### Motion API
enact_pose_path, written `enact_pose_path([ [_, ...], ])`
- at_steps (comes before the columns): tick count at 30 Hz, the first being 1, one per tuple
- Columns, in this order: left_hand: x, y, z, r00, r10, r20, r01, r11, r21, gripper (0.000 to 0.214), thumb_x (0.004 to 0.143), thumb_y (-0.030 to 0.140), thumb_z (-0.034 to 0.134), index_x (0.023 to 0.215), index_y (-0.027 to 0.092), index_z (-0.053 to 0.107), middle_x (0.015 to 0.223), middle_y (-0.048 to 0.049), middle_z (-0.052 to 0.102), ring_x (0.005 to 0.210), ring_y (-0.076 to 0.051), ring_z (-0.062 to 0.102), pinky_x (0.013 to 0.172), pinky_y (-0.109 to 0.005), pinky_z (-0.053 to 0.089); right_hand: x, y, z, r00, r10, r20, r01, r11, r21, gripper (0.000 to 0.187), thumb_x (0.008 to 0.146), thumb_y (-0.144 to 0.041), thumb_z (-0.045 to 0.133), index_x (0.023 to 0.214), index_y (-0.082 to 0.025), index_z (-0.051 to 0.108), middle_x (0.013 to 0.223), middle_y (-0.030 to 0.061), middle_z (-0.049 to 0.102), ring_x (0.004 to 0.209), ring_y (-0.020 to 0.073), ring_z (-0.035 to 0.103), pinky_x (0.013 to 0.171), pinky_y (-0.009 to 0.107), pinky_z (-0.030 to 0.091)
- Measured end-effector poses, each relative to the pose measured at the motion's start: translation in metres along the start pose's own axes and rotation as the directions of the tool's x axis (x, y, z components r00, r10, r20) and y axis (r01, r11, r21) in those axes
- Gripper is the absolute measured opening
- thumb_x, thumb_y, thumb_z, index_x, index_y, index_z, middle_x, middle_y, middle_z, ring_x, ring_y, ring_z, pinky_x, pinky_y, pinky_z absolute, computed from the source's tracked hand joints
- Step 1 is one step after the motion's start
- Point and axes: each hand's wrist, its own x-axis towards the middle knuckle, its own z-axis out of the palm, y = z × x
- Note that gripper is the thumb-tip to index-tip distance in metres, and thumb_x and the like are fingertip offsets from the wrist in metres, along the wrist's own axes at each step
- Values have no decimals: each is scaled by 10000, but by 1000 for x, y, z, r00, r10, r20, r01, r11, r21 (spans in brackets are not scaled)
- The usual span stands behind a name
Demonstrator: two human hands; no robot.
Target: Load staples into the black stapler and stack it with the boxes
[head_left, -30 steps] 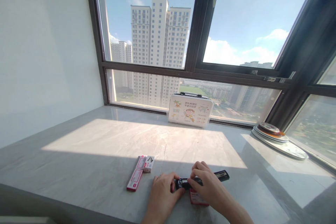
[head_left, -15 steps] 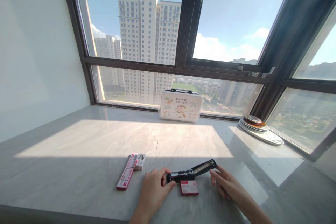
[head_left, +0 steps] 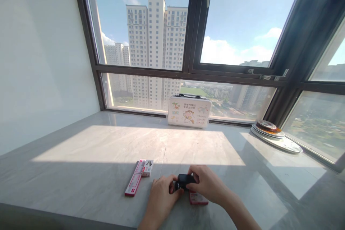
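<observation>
The left hand (head_left: 161, 188) and right hand (head_left: 206, 182) pinch the black, oblong, plastic-looking stapler (head_left: 184, 178), probably stiff, light and best held by its sides.

The stapler (head_left: 185, 179) is black, and the flat box (head_left: 198, 198) by it is white-topped with red edges, its print seemingly pinkish, though too blurred to be sure. The long boxes (head_left: 133, 184) are white, outlined in pinkish red; the small box (head_left: 147, 168) is white with a dark picture and red lettering. The white case (head_left: 189, 112) carries multicoloured cartoons and black characters. The tabletop (head_left: 81, 183) is pale grey, marbled; the window frame (head_left: 142, 71) dark brown.
</observation>
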Motion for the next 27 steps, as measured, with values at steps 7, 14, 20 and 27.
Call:
enact_pose_path([
  [7, -11, 17, 1, 988, 151, -43, -153, 987, -43, 476, 840, 136, 476, 1282, 286, 573, 1067, -31, 660, 1006, -214, 578, 909, -326, 380, -1, 36, 6, 986, 143, -87, -138, 988, 64, 318, 709, -459, 775, 820, -204, 620, 699, -40, 592, 643, 127, 487, 570, 237, 264],
  [14, -8, 54, 13, 751, 590, 297, -542, 807, -235, 632, 744, 71, 500, 1247, 429, 638, 1331, 73, 630, 1220, -226, 506, 1046, -345, 341, -28, 81, 5, 924, 339, -176, -257, 893, 369, 573, 834, -711, 561, 965, -163, 664, 597, -44, 520, 547, 131, 448, 513, 236, 295],
  [20, 1, 9, -11, 957, 264, 116, -257, 964, -69, 617, 709, 191, 615, 1312, 321, 600, 1276, -35, 602, 1193, -246, 528, 1055, -349, 382, -62, 70, 5, 928, 356, -108, -232, 780, 582, 586, 879, -734, 486, 983, -194, 690, 641, -24, 519, 563, 140, 455, 523, 245, 358],
  [27, -3, 3, -14, 961, 225, 162, -212, 973, -90, 566, 673, 331, 765, 1224, 363, 642, 1319, -9, 624, 1243, -289, 522, 1115, -433, 345, -55, 19, 41, 960, 271, -71, -141, 687, 712, 619, 889, -713, 500, 1190, -205, 685, 781, 26, 652, 870, 254, 621, 749, 325, 515],
])
